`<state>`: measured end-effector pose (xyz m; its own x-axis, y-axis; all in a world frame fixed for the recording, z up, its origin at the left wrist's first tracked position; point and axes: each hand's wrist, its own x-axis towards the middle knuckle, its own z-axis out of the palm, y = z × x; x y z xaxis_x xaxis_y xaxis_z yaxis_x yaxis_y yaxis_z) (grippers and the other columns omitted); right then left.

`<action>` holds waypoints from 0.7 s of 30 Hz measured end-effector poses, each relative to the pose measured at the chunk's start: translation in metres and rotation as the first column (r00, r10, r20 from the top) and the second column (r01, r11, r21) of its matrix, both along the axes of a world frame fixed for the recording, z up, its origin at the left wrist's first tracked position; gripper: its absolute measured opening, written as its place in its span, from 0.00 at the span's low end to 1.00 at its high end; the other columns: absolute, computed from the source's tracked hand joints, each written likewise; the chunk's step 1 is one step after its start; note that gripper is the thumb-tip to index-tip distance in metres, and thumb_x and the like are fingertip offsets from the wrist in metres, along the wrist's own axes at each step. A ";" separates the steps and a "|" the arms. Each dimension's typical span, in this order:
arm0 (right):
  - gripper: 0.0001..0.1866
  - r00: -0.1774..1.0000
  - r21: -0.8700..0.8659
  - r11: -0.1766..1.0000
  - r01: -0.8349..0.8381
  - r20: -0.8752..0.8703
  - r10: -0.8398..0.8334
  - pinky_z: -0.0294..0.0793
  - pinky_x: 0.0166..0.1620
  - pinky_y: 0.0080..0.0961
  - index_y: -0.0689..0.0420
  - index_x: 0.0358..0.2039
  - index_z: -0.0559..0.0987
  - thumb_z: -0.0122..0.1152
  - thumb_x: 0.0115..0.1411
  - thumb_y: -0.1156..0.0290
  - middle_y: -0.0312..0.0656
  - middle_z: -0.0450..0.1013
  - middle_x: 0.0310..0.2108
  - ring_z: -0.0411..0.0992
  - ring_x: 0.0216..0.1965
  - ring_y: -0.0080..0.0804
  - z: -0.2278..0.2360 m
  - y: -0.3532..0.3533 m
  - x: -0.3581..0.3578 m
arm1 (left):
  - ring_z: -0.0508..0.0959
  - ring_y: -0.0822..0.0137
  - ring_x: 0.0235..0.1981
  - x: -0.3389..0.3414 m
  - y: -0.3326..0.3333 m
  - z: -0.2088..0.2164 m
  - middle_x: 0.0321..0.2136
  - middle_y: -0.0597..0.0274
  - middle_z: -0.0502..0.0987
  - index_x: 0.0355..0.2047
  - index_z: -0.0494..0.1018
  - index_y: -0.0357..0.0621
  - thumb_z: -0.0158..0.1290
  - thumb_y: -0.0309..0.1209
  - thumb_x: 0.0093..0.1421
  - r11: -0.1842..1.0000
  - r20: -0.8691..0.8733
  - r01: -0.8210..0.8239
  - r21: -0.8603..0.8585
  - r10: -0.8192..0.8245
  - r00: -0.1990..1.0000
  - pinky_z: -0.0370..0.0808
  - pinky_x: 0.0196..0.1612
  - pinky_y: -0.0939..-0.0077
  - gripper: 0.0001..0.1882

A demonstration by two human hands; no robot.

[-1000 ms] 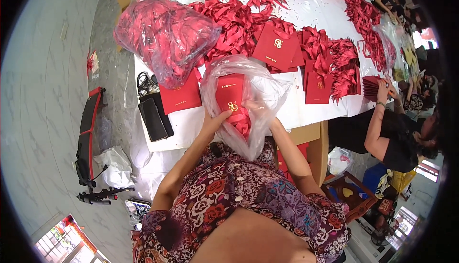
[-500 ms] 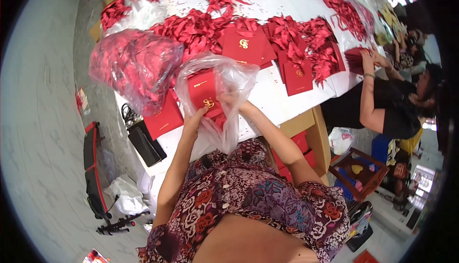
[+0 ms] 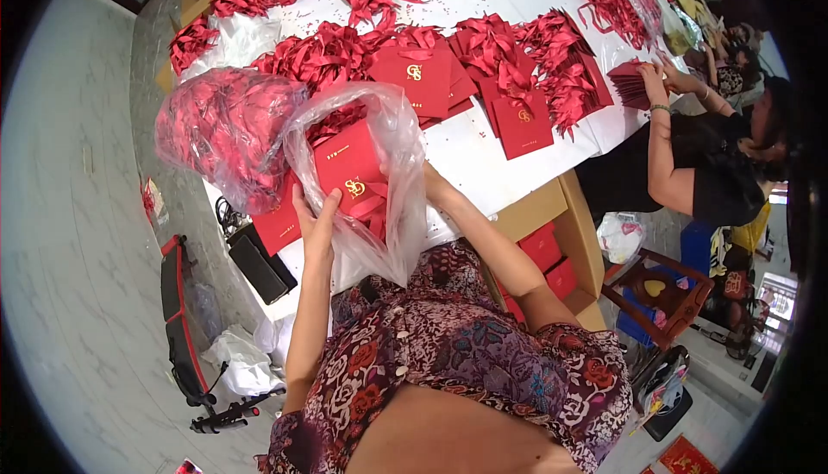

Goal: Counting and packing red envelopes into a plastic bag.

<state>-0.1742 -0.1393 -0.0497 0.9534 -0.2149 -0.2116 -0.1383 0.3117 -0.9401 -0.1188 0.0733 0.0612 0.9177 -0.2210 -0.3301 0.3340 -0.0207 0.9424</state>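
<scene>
A clear plastic bag point(image 3: 398, 237) stands open-mouthed at the table's near edge. Inside it are red paper gift bags point(image 3: 341, 161) with gold printing and red ribbon handles. My left hand point(image 3: 317, 222) is at the left side of the plastic bag, thumb and fingers spread apart, the thumb touching the front red bag near its lower left corner. My right hand point(image 3: 437, 186) is at the right side of the plastic bag; its fingers are hidden behind the film. To the left sits a full plastic bag of red ribboned pieces point(image 3: 226, 133).
Stacks of red gift bags point(image 3: 423, 81) with ribbon handles line the white table point(image 3: 457, 153). A black case point(image 3: 261, 264) lies at its left edge. An open cardboard box point(image 3: 569, 215) holding red items stands at my right. Beyond it, a co-worker point(image 3: 690, 159) handles red bags.
The plastic bag and its red contents have shifted left and opened wider. My left hand has moved left, and its thumb and fingers have spread. The view has turned slightly.
</scene>
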 end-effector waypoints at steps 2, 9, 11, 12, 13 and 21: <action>0.43 0.998 -0.017 0.999 -0.034 -0.047 0.033 0.67 0.59 0.30 0.57 0.65 0.57 0.70 0.52 0.66 0.46 0.63 0.61 0.65 0.58 0.33 0.006 0.000 0.000 | 0.57 0.57 0.65 0.001 0.008 0.001 0.65 0.42 0.53 0.69 0.41 0.37 0.63 0.33 0.55 0.999 0.010 -0.029 -0.022 0.029 1.000 0.55 0.65 0.66 0.51; 0.28 0.804 -0.021 0.811 0.585 -0.122 -0.582 0.71 0.42 0.20 0.63 0.56 0.65 0.62 0.57 0.70 0.36 0.73 0.40 0.71 0.39 0.22 0.009 -0.047 -0.030 | 0.64 0.60 0.60 0.029 0.018 0.037 0.61 0.56 0.61 0.63 0.60 0.41 0.56 0.28 0.59 0.985 0.591 -0.124 0.120 0.029 0.806 0.60 0.62 0.67 0.32; 0.26 0.744 0.010 0.752 0.659 -0.156 -0.650 0.72 0.45 0.23 0.66 0.53 0.66 0.63 0.55 0.73 0.43 0.69 0.43 0.70 0.41 0.27 0.002 -0.066 -0.027 | 0.70 0.62 0.54 0.053 -0.009 0.077 0.53 0.55 0.69 0.56 0.67 0.39 0.55 0.25 0.58 0.942 0.725 -0.087 0.325 -0.189 0.662 0.67 0.56 0.69 0.24; 0.23 0.736 -0.013 0.746 0.665 -0.157 -0.659 0.71 0.39 0.21 0.65 0.51 0.68 0.63 0.56 0.71 0.39 0.71 0.38 0.69 0.36 0.23 0.007 -0.065 -0.019 | 0.73 0.63 0.50 0.067 -0.019 0.094 0.48 0.56 0.72 0.53 0.70 0.39 0.55 0.24 0.58 0.942 0.757 -0.033 0.335 -0.248 0.604 0.70 0.53 0.70 0.21; 0.21 0.729 -0.036 0.742 0.670 -0.155 -0.666 0.69 0.34 0.18 0.63 0.49 0.70 0.62 0.57 0.70 0.34 0.73 0.32 0.69 0.30 0.19 0.013 -0.063 -0.011 | 0.76 0.64 0.45 0.084 -0.028 0.107 0.44 0.56 0.75 0.49 0.73 0.39 0.55 0.23 0.57 0.937 0.785 0.019 0.348 -0.302 0.541 0.72 0.49 0.72 0.18; 0.14 0.806 0.057 0.811 0.582 -0.169 -0.567 0.66 0.23 0.16 0.60 0.32 0.74 0.65 0.61 0.62 0.34 0.72 0.20 0.69 0.21 0.18 0.024 -0.056 0.018 | 0.76 0.51 0.47 0.181 -0.151 0.098 0.45 0.45 0.76 0.49 0.74 0.40 0.59 0.33 0.55 0.504 0.475 0.407 0.762 -0.862 0.179 0.73 0.51 0.63 0.22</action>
<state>-0.1562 -0.1954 -0.0255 0.6216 -0.6840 -0.3818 -0.0287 0.4672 -0.8837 0.0617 -0.0779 0.1596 0.3697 -0.9212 0.1217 -0.7928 -0.2445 0.5582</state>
